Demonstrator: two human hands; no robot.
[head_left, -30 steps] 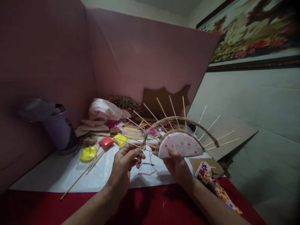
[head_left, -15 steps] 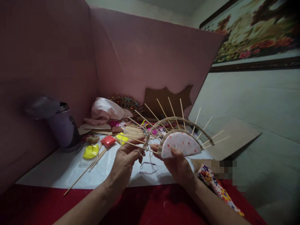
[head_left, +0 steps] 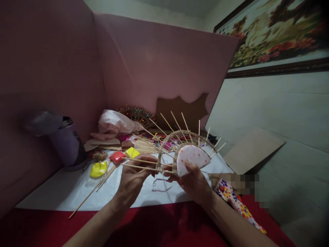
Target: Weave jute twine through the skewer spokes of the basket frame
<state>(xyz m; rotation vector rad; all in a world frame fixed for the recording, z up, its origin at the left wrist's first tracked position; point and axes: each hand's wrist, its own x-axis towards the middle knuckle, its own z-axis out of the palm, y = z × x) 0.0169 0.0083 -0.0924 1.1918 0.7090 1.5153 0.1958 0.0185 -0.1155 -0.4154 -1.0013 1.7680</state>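
Note:
Above the white-covered table, both hands hold a half-round craft piece. Its flat middle is a half-disc in white cloth with red dots (head_left: 193, 158). Thin wooden sticks (head_left: 177, 120) fan out from the curved edge, and a braided twine arc (head_left: 164, 144) crosses them. My left hand (head_left: 136, 175) is closed around the left end, fingers at the lowest sticks where the twine arc ends. My right hand (head_left: 194, 180) grips the half-disc, thumb on the cloth and fingers behind it. A thin pale cord (head_left: 160, 185) hangs or lies below the piece; I cannot tell which.
Yellow (head_left: 98, 169) and red packets (head_left: 117, 156), loose sticks (head_left: 84, 199) and a twine ball (head_left: 99, 156) lie to the left. A purple flask (head_left: 68, 144) stands at the far left. Behind are a decorated half-round piece (head_left: 138, 115), bunched cloth (head_left: 113, 120) and brown cardboard (head_left: 180, 111).
The craft piece has turned, so its right side points farther away and its fan looks narrower. My left fingers have closed in around the left sticks. The view has shifted slightly.

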